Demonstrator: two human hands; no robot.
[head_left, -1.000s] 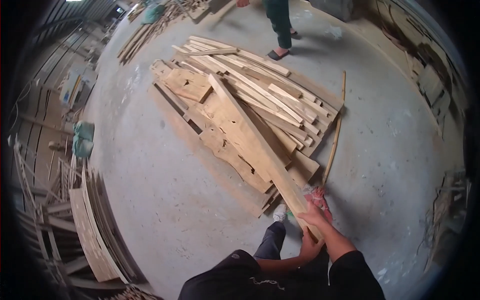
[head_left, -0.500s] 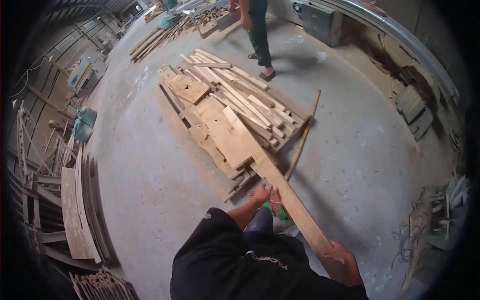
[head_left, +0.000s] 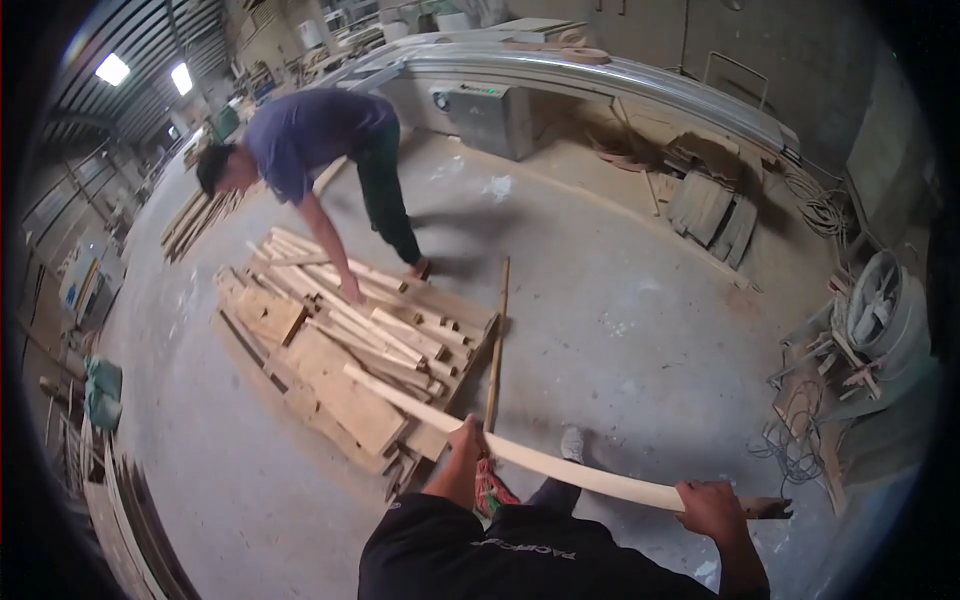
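A long, pale wooden plank [head_left: 570, 474] stretches across in front of me, its narrow edge turned up. My left hand [head_left: 464, 438] is closed on it near the middle, and my right hand [head_left: 711, 507] wraps round it close to its dark, ragged right end. Its far left end reaches over a low stack of wide boards [head_left: 345, 385] and loose wooden strips [head_left: 365, 332]. Behind that stack a person [head_left: 325, 150] bends down, one hand [head_left: 350, 288] at the strips. A red and green bundle [head_left: 490, 490] shows beside my left wrist.
A thin wooden pole [head_left: 498, 340] leans on the stack's right edge. Grey boards [head_left: 712, 215], a round white drum-like object [head_left: 888, 315] and tangled cable [head_left: 785, 445] lie along the right. A metal box [head_left: 485, 118] stands under a long rail at the back. Green sacking [head_left: 102, 393] sits at left.
My view has turned right. The plank has swung from pointing away to lying more crosswise and has rolled onto its edge. The other person has bent down and reached to the strips.
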